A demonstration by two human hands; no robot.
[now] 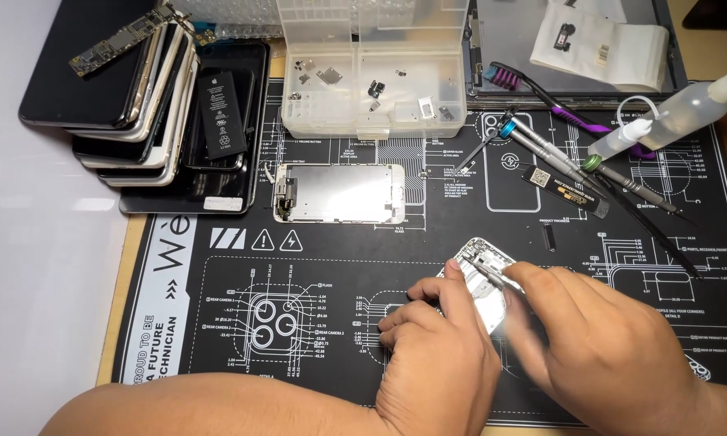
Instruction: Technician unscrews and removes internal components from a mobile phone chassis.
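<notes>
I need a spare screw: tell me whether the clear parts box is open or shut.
Open. The clear parts box has its lid raised behind it, and small metal parts lie uncovered in its compartments.

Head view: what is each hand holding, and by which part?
The left hand steadies the opened phone body by its near edge. The right hand pinches metal tweezers near their back end, tips over the phone.

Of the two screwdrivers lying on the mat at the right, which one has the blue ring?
The upper-left screwdriver has the blue ring, at its end near the compartment box. The other screwdriver, lying lower and further right, has a green ring.
</notes>
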